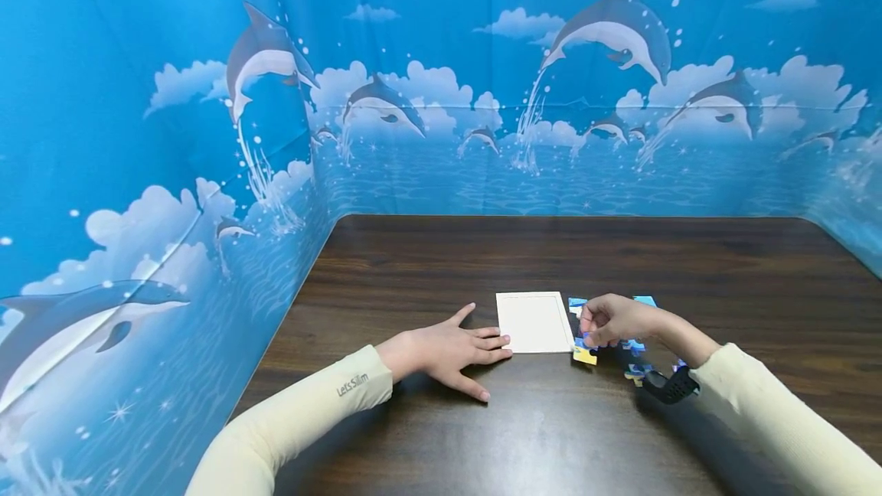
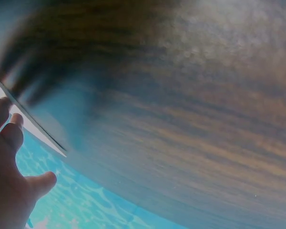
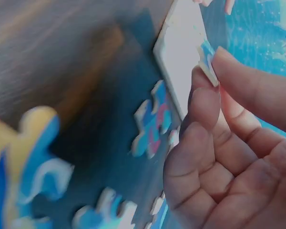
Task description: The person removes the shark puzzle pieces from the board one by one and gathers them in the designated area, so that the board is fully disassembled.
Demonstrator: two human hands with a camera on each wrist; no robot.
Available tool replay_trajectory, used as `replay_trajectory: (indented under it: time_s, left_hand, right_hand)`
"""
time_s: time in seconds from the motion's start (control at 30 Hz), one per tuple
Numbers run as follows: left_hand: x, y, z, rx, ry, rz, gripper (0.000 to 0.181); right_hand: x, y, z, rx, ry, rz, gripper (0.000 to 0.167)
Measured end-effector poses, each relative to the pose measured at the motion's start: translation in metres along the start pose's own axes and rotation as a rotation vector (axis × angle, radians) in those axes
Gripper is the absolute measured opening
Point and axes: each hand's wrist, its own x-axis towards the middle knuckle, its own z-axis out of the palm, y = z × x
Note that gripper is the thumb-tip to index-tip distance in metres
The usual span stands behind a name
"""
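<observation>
A square white puzzle board [image 1: 534, 324] with a thin raised border lies on the table. My left hand [image 1: 458, 352] rests flat to its left, fingers spread, with the fingertips on the board's left edge. In the left wrist view the same hand [image 2: 9, 162] shows at the lower left. Right of the board, my right hand [image 1: 616, 320] pinches a blue-and-white puzzle piece [image 3: 208, 62] between thumb and index finger. That piece is tilted, held above the board's near side. A yellow puzzle piece [image 1: 585, 357] lies at the board's lower right corner, partly under the hand.
Several loose puzzle pieces lie around the right hand, among them a blue one [image 1: 645, 301] and a multicoloured one [image 3: 152, 119]. A black wrist device [image 1: 668, 386] hangs below the right sleeve. A dolphin-print curtain [image 1: 441, 167] borders the dark wooden table [image 1: 413, 266].
</observation>
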Motion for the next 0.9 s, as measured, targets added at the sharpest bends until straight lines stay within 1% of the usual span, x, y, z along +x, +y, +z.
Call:
replay_trajectory:
  time_s: [0.2,0.27,0.33,0.43,0.53,0.6,0.77,0.9]
  left_hand:
    - [-0.001,0.000,-0.001,-0.021,-0.004,0.000,0.078]
    - [-0.001,0.001,-0.002,-0.025,-0.003,0.000,0.078]
    - [-0.001,0.001,-0.002,-0.026,-0.003,0.000,0.078]
    - [0.000,0.001,-0.002,-0.026,-0.003,0.001,0.078]
    - [0.000,0.000,-0.002,-0.019,-0.001,0.001,0.078]
    - [0.000,0.001,-0.002,-0.016,-0.001,0.001,0.078]
    - [0.000,0.001,-0.001,-0.019,0.002,-0.001,0.078]
    - [0.000,0.001,0.001,-0.027,0.004,-0.005,0.079]
  right_hand:
    - [-0.011,0.010,0.002,0.005,-0.059,-0.044,0.022]
    - [-0.012,0.011,0.004,0.008,-0.068,-0.058,0.022]
    - [-0.012,0.011,0.007,0.019,-0.066,-0.052,0.021]
    - [-0.012,0.010,0.012,0.023,-0.039,-0.033,0.017]
    - [-0.010,0.009,0.020,-0.023,0.012,-0.023,0.014]
    - [-0.010,0.007,0.024,-0.073,0.042,-0.020,0.014]
    - [-0.010,0.000,0.031,-0.160,0.077,0.010,0.015]
    - [-0.009,0.001,0.032,-0.219,0.102,0.020,0.018]
